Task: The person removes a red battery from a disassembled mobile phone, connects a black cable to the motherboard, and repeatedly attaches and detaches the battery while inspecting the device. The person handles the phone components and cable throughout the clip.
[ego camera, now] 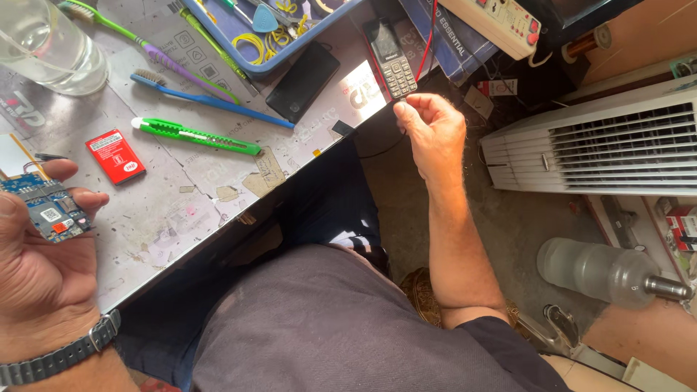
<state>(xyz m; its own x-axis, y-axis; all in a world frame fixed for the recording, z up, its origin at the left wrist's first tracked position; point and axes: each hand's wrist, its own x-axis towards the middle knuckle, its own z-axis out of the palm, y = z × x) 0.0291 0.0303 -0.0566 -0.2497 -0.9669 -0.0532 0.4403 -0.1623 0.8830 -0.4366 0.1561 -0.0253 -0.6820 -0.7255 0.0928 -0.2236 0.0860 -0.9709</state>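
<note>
While left hand (36,254) fingers clamp a circuit board (45,210), right hand (430,129) fingers pinch together near the keypad phone (390,58).

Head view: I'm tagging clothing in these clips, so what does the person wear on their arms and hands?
Both forearms are bare, with no gloves or rings visible. The left hand has a dark grey ridged watch strap with a metal buckle at the wrist. The right hand is unadorned; a dark short sleeve ends above the elbow.
</note>
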